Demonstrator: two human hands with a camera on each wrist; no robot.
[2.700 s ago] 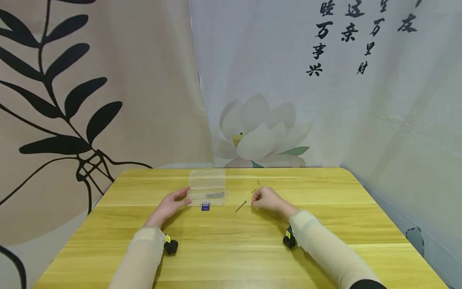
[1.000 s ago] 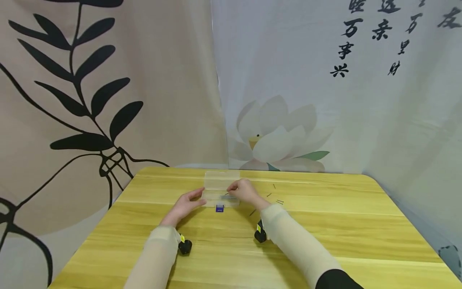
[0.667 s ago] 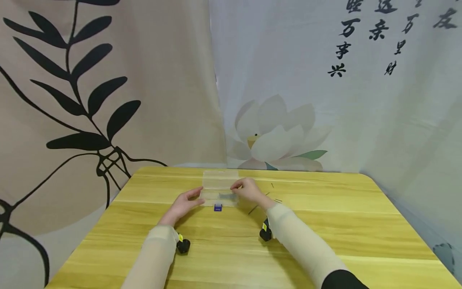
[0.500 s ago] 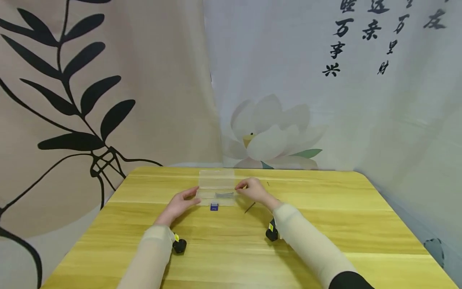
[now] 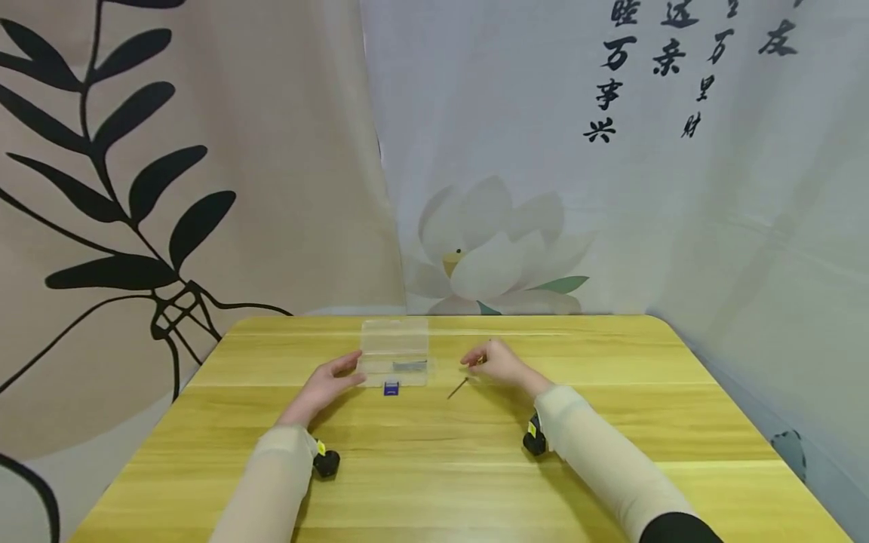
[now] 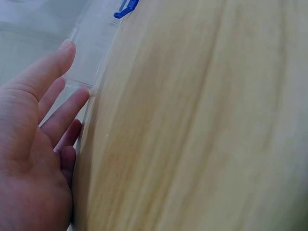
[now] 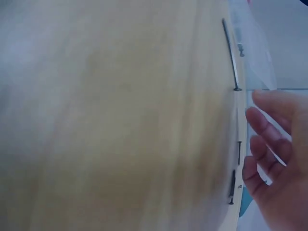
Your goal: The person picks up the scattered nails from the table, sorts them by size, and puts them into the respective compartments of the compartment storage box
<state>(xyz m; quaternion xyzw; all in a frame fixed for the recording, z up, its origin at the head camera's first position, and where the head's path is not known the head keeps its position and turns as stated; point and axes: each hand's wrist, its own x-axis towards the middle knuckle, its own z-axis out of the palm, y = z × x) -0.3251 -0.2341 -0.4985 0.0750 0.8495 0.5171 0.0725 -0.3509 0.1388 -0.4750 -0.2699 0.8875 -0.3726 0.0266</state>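
A clear plastic case (image 5: 394, 339) stands with its lid raised, and a bundle of thin grey nails (image 5: 409, 366) lies inside it. My left hand (image 5: 326, 386) rests at the case's left side, fingers extended and thumb by its front corner. To the right of the case, my right hand (image 5: 501, 362) hovers low over the table with loosely bent fingers and nothing between them. A long nail (image 5: 458, 388) lies just in front of those fingers. In the right wrist view, more nails (image 7: 232, 187) lie beside the hand; the head view hides them behind it.
The case's blue latch (image 5: 391, 388) sticks out at its front edge. All of this is on a wooden table (image 5: 421, 467) whose far edge meets a printed cloth backdrop (image 5: 305, 188). Each wrist wears a black camera (image 5: 534, 437).
My right hand, which pinched a nail over the case about a second ago, has moved right to the loose nails, its fingers now without one. My left hand stays at the case.
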